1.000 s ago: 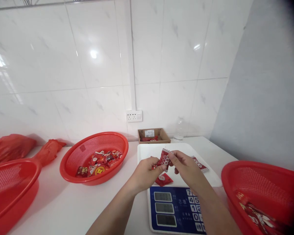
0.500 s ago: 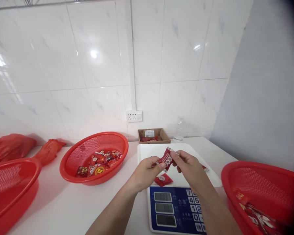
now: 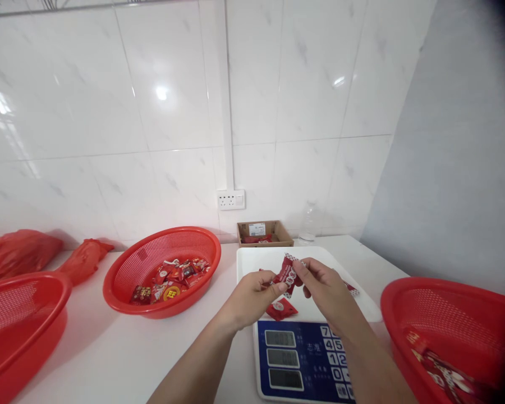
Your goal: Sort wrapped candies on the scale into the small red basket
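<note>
Both my hands pinch one red candy packet [image 3: 290, 273] with white dots above the white tray [image 3: 261, 258] of a blue-faced scale [image 3: 298, 359]. My left hand [image 3: 252, 297] grips its lower left end and my right hand [image 3: 324, 292] grips its upper right end. A second red packet [image 3: 281, 308] lies on the tray just below my left hand. Another packet [image 3: 350, 288] lies on the tray behind my right hand, mostly hidden.
A red mesh basket [image 3: 162, 269] with several red sweets stands left of the scale. More red baskets sit at the far left [image 3: 21, 320] and far right [image 3: 450, 325]. Red plastic bags [image 3: 25, 252], a small cardboard box [image 3: 264, 232] and a wall socket [image 3: 230, 199] are at the back.
The packet between my hands has turned slightly and shifted a little to the right; both hands stay over the tray. Nothing else has moved.
</note>
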`<action>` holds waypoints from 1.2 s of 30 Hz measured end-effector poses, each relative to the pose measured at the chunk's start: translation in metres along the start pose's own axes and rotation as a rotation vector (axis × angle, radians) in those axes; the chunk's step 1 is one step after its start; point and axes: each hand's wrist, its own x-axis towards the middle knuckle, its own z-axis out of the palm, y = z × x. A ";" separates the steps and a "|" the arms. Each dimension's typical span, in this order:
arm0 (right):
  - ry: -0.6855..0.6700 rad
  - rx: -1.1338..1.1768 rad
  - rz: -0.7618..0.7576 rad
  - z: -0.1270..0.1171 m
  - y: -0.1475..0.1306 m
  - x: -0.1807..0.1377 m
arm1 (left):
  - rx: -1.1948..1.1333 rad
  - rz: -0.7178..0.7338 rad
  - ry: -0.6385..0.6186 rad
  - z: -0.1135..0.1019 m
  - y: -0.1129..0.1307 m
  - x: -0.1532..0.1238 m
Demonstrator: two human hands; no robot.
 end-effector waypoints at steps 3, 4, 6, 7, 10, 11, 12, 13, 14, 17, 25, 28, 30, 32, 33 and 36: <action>-0.053 -0.112 -0.021 0.000 0.000 -0.001 | -0.026 0.015 0.027 0.001 -0.001 0.000; -0.076 -0.140 -0.031 0.001 -0.001 -0.001 | -0.032 0.029 0.055 0.001 0.000 0.001; -0.106 -0.161 -0.045 0.003 -0.001 -0.002 | -0.051 0.041 0.110 0.002 0.001 0.002; -0.119 -0.156 -0.047 0.003 -0.001 -0.002 | -0.079 0.037 0.137 0.003 0.002 0.002; -0.134 -0.117 -0.033 0.004 0.000 -0.002 | -0.219 0.009 0.212 0.004 0.002 0.004; -0.142 -0.104 -0.022 0.004 0.001 -0.002 | -0.272 0.002 0.244 0.004 0.002 0.004; -0.148 -0.095 -0.012 0.004 0.001 -0.002 | -0.322 0.000 0.273 0.004 0.001 0.004; -0.155 -0.093 -0.005 0.004 0.002 -0.001 | -0.370 0.001 0.291 0.004 0.001 0.004; -0.163 -0.097 -0.001 0.003 0.002 -0.001 | -0.415 0.003 0.300 0.004 0.000 0.004; -0.169 -0.125 -0.011 0.004 0.003 0.000 | -0.496 0.004 0.282 0.004 0.000 0.003; -0.062 -0.074 -0.014 0.006 0.000 -0.003 | -0.312 -0.024 0.321 0.000 -0.003 0.006; -0.043 -0.059 -0.020 0.006 0.001 -0.003 | -0.245 -0.002 0.316 -0.002 -0.006 0.007; -0.043 -0.058 -0.021 0.006 0.002 -0.002 | -0.220 0.008 0.315 -0.002 -0.008 0.007; -0.051 -0.061 -0.016 0.006 0.002 -0.002 | -0.201 0.021 0.321 -0.001 -0.008 0.006; -0.058 -0.065 -0.014 0.006 0.003 -0.002 | -0.195 0.028 0.324 -0.001 -0.008 0.006; -0.075 -0.079 -0.006 0.006 0.003 -0.002 | -0.184 0.042 0.337 0.000 -0.007 0.006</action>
